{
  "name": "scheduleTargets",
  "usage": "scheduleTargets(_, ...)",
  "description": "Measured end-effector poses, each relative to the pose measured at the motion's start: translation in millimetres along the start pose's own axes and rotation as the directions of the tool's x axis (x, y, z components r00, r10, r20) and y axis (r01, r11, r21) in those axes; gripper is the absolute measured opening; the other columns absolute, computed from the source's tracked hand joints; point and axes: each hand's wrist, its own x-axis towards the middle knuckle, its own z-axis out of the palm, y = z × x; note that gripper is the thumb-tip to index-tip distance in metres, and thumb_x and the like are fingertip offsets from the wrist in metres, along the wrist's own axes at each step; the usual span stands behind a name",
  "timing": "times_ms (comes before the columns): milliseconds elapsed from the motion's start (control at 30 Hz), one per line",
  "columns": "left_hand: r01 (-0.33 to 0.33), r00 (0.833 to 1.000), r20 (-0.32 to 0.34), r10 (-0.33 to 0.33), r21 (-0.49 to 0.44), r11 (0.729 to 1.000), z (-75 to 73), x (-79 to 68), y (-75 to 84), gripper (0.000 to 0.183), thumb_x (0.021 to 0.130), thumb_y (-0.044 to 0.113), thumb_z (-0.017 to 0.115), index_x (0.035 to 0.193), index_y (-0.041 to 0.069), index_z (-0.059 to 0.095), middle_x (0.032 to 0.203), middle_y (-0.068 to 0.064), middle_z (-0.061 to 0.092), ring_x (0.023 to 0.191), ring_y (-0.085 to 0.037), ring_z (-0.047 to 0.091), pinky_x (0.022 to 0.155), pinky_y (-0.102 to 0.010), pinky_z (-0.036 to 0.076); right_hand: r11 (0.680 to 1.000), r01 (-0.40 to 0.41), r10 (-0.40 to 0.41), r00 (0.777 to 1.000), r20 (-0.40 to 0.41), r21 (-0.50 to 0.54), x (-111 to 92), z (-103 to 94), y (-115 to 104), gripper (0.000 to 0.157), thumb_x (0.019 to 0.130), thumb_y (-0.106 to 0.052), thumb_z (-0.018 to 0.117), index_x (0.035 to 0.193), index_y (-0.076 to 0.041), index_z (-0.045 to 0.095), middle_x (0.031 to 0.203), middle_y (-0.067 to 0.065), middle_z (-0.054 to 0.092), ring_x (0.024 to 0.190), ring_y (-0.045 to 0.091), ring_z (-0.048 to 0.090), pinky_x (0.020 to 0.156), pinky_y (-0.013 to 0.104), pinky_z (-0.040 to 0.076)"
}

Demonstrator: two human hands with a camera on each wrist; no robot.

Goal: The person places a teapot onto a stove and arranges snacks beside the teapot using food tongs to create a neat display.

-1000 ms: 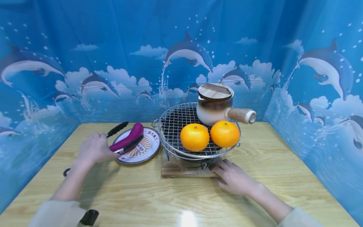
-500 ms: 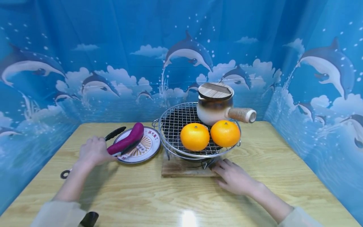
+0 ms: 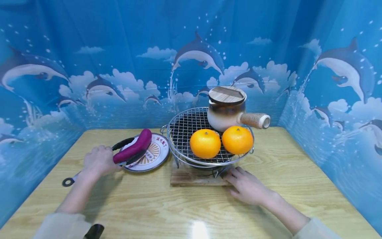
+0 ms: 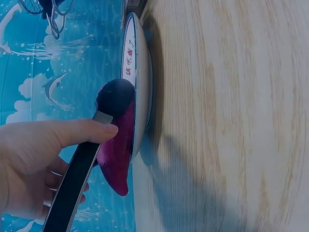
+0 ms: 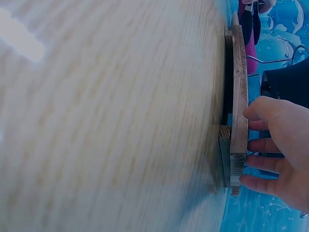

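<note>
My left hand grips the tongs, whose black heads lie on either side of a purple sweet potato. Thumb on one arm and fingers on the other show in the left wrist view. Under the sweet potato is a white plate with a dark rim and red lettering. At the right end of a wooden board rests my right hand; its fingertips touch the top of the board, fingers nearly straight. On the board stands a round grill with a wire mesh top.
Two oranges, a left one and a right one, sit on the mesh. Behind them is a clay pot with a wooden lid and a wrapped handle pointing right. A blue dolphin curtain surrounds the wood-grain table.
The tongs' upper head has come down nearer the sweet potato, and the gap between the heads has narrowed. More of the tongs' ring end shows. My right hand has stayed put.
</note>
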Motion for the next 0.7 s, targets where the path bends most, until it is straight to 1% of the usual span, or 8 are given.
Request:
scheduleTargets(100,-0.007,1.0,0.006,0.007,0.008,1.0,-0.4,0.3,0.8,0.074,0.063,0.045,0.078,0.099,-0.014,0.053,0.089,-0.026,0.052,0.086,-0.043,0.049,0.067,-0.055,0.044,1.0,-0.001,0.001,1.0,0.0,-0.001,-0.1,0.0,0.8,0.031,0.079,-0.024,0.069,0.104,-0.008,0.064,0.103,0.006,0.057,0.09,0.021,0.052,0.076,0.037,0.048)
scheduleTargets(200,-0.014,1.0,0.023,0.014,0.011,1.0,-0.4,0.0,1.0,0.068,0.063,0.044,0.078,0.095,-0.011,0.055,0.085,-0.023,0.052,0.083,-0.041,0.049,0.066,-0.054,0.044,1.0,0.003,-0.003,1.0,-0.005,0.002,-0.2,0.1,0.2,0.032,0.079,-0.024,0.069,0.105,-0.007,0.064,0.103,0.006,0.057,0.09,0.021,0.052,0.076,0.037,0.048)
scheduleTargets(300,-0.015,1.0,0.026,0.015,0.005,1.0,0.8,-0.5,0.6,0.062,0.064,0.043,0.078,0.09,-0.008,0.056,0.082,-0.02,0.052,0.08,-0.039,0.05,0.065,-0.054,0.044,1.0,0.009,-0.009,1.0,-0.01,-0.002,0.1,0.1,-0.7,0.034,0.079,-0.024,0.069,0.105,-0.004,0.064,0.104,0.006,0.057,0.091,0.022,0.053,0.078,0.037,0.048)
scheduleTargets(533,-0.02,1.0,0.005,0.02,0.003,1.0,3.4,-1.4,0.0,0.057,0.064,0.041,0.079,0.085,-0.007,0.056,0.079,-0.019,0.052,0.077,-0.039,0.05,0.063,-0.054,0.044,1.0,0.02,-0.02,0.999,-0.028,-0.01,0.4,0.2,-0.2,0.036,0.078,-0.024,0.07,0.105,-0.002,0.064,0.104,0.008,0.058,0.092,0.023,0.054,0.081,0.038,0.048)
scheduleTargets(700,-0.023,1.0,-0.001,0.023,-0.002,1.0,3.2,-2.0,-0.7,0.052,0.066,0.04,0.078,0.083,-0.005,0.057,0.08,-0.019,0.053,0.078,-0.04,0.051,0.064,-0.055,0.044,1.0,0.001,-0.001,1.0,-0.007,-0.004,0.6,-0.8,-0.9,0.036,0.078,-0.023,0.069,0.106,-0.001,0.065,0.105,0.009,0.058,0.094,0.024,0.054,0.082,0.039,0.047)
